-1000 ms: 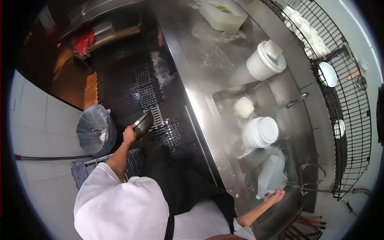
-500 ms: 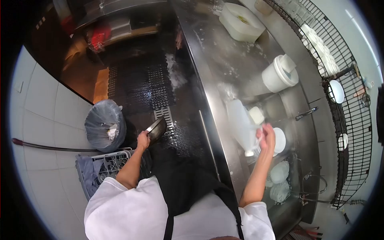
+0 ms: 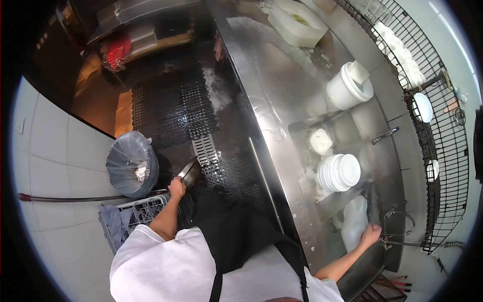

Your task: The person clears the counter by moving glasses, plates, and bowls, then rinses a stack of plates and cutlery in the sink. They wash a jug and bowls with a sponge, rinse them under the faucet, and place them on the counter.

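Observation:
My left hand (image 3: pixel 176 187) is closed on the near edge of a dark metal pan (image 3: pixel 190 173), held tilted low over the wet floor. Far to the right, my right hand (image 3: pixel 372 235) is closed at the sink, between a translucent white jug (image 3: pixel 355 219) and the tap fittings (image 3: pixel 385 240). Whether its fingers grip the jug or the tap is hidden. The jug lies tilted in the near sink basin. Beyond it stands a stack of white plates (image 3: pixel 339 172), with a white square container (image 3: pixel 320 141) just past the plates.
A lined trash bin (image 3: pixel 132 163) and a grey dish rack (image 3: pixel 146 207) with a cloth stand on the left. A white bucket (image 3: pixel 349 86) and a large white tub (image 3: pixel 297 24) sit along the steel counter (image 3: pixel 261 93). A wire shelf (image 3: pixel 440 131) runs along the right wall.
My right hand and the white jug have moved from above the counter toward me and right, into the sink. My left hand and the pan have shifted slightly left and down.

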A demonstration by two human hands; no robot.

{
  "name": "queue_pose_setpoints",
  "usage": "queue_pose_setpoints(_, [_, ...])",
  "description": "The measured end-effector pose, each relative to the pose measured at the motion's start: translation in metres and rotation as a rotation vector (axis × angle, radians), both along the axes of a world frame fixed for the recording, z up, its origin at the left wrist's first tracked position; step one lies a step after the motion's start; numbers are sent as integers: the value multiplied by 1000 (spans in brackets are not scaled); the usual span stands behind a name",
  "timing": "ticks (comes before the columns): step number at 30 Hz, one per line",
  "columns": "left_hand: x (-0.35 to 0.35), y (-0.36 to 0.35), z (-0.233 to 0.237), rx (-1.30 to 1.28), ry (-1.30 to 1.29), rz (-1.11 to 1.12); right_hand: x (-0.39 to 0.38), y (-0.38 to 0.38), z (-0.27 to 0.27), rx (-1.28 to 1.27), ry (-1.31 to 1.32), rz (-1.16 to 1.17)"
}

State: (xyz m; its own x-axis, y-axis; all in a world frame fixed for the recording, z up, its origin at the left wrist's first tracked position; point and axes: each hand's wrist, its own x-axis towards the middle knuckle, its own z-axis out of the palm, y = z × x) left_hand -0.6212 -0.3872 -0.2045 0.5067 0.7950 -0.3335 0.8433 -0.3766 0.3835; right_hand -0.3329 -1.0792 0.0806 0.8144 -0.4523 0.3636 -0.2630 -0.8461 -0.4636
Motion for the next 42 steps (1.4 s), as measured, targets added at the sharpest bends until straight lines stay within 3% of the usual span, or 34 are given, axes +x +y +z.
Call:
queue_pose_setpoints(1, [0,1,-2,0,15,-5,-25,-30,-4,-277,133,-90])
queue_pose_setpoints(3, [4,0,-1,-2,56,-32,-70,-20,9,-249,259,-414])
queue_pose_setpoints(5, [8,1,1,-1,97,-59,-89,-59,-18,-291,425,-554])
queue_pose_setpoints(8, [21,4,0,-4,155,-106,-101,-97,-66,-272,588,-443])
queue_pose_setpoints(11, [32,6,5,19,150,-146,-88,-84,-88,-303,552,-478])
queue_pose_setpoints(12, [35,6,11,22,162,-166,-89,-112,-113,-202,395,-381])
queue_pose_setpoints(15, [39,9,17,40,106,-154,-91,-113,-120,-64,104,-549])
queue_pose_setpoints(18, [40,14,19,-1,107,-81,-91,-141,-128,-39,-160,-533])
queue_pose_setpoints(21, [35,13,21,-11,145,-45,-96,-150,-122,694,-355,-456])
queue_pose_setpoints(24, [30,12,28,-16,176,-49,-91,-112,-100,810,-494,-280])
queue_pose_setpoints(27, [22,19,14,-52,193,-23,-76,-55,-60,883,-442,-212])
queue_pose_setpoints(30, [15,12,20,-19,186,19,-47,-27,-56,1071,-422,36])
queue_pose_setpoints(32, [9,7,21,-6,163,31,-22,35,-28,1127,-286,29])
queue_pose_setpoints(34, [2,5,16,29,125,29,13,69,-43,1314,-113,252])
queue_pose_setpoints(36, [3,2,16,71,94,-16,54,127,-51,1606,145,196])
queue_pose_setpoints(37, [4,0,16,89,81,-38,86,130,-82,1724,288,241])
queue_pose_setpoints(38, [3,-1,13,121,28,-60,94,174,-63,1689,241,286])
queue_pose_setpoints(40, [7,-2,9,137,-29,-67,147,218,-58,2069,253,87])
queue_pose_setpoints(42, [8,-6,14,161,-119,-57,186,255,-37,2352,144,58])
